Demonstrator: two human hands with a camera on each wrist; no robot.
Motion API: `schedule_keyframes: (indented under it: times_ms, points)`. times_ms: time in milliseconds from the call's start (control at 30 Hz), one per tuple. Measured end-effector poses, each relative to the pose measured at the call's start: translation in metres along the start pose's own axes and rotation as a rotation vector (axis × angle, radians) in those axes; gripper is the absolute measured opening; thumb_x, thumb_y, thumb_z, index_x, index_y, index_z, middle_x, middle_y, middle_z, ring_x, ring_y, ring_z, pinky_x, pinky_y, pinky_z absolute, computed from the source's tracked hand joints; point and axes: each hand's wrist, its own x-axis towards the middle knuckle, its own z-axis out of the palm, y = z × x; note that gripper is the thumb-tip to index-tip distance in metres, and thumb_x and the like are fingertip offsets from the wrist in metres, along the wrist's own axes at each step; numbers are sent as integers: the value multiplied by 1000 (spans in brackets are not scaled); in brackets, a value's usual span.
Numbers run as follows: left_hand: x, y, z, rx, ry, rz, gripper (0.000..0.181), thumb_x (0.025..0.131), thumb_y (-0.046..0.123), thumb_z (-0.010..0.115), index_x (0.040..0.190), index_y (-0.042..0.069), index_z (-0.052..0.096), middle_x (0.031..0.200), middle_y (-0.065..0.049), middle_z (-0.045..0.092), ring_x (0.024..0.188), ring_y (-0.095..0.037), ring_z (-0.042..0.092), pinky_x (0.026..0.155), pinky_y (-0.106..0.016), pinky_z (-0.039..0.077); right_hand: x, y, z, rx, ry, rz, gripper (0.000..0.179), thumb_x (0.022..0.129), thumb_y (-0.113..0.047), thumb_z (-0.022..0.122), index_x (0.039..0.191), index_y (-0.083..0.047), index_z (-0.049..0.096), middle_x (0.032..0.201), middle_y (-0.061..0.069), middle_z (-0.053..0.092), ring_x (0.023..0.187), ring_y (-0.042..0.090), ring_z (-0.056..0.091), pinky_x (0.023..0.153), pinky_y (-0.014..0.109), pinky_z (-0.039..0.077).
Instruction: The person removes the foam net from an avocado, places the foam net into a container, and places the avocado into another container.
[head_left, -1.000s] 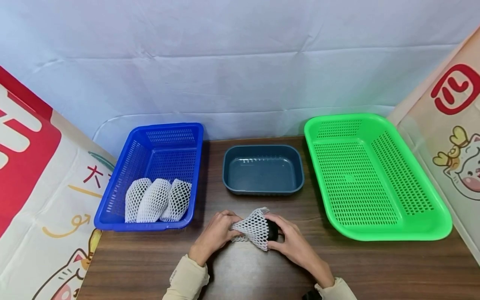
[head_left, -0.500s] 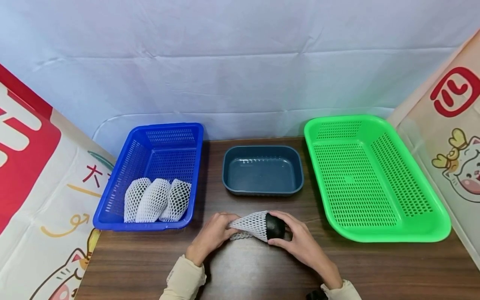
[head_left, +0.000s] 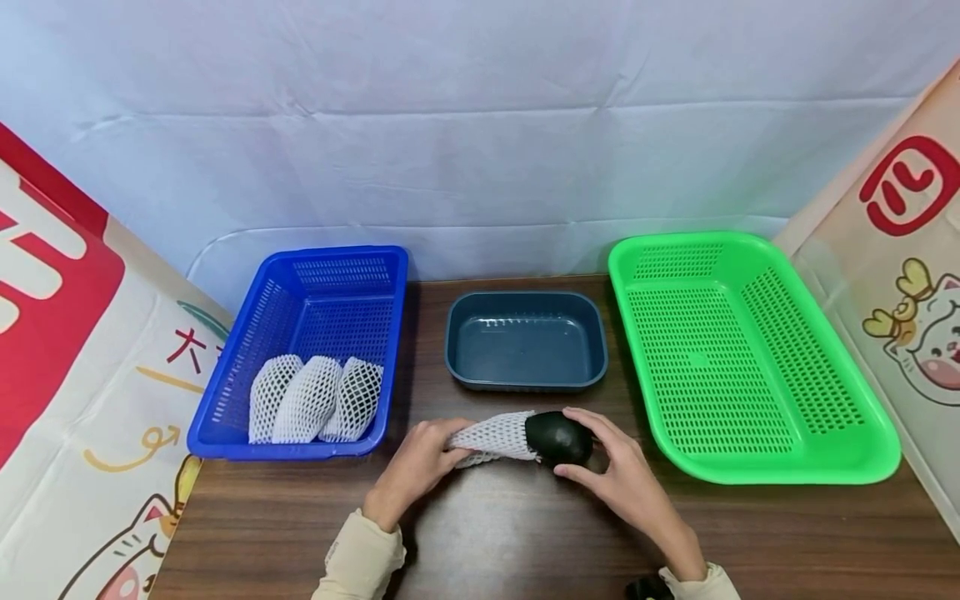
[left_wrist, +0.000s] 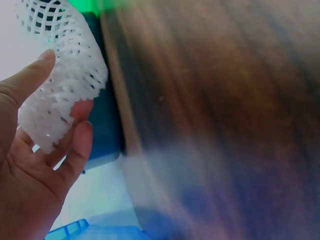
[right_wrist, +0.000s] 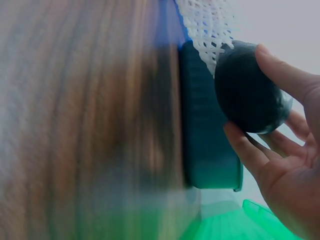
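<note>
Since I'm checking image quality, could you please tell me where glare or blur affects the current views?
Head: mostly sharp, with pale glare on the wooden tabletop; left wrist: tabletop blurred, background beside the white foam net washed out; right wrist: tabletop blurred too, the dark oval fruit nearly black.

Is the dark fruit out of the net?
Mostly: the dark fruit shows bare in the right hand. The net meets its left end; I can't tell if it covers the tip.

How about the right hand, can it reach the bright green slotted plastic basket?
Likely yes: the right hand holds the glossy dark oval object, but nothing visible blocks the way to the bright green slotted plastic basket.
</note>
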Motion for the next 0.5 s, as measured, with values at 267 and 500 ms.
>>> schedule_keyframes:
  times_ms: [267, 500]
  points:
    - [9, 11, -10, -106, 58, 18, 36, 86, 18, 76, 121, 16, 68, 106, -1, 75, 92, -11, 70, 80, -32, 56, 4, -10, -18, -21, 125, -13, 76, 69, -12, 90, 137, -13, 57, 136, 7, 61, 122, -5, 50, 84, 7, 43]
    - [20, 19, -18, -174, 129, 3, 49, 91, 16, 71, 133, 7, 46, 96, -9, 72, 77, -11, 66, 66, -24, 52, 7, -21, -40, 9, 266, -68, 82, 62, 3, 90, 137, -6, 57, 136, 16, 60, 120, -10, 49, 82, 4, 42]
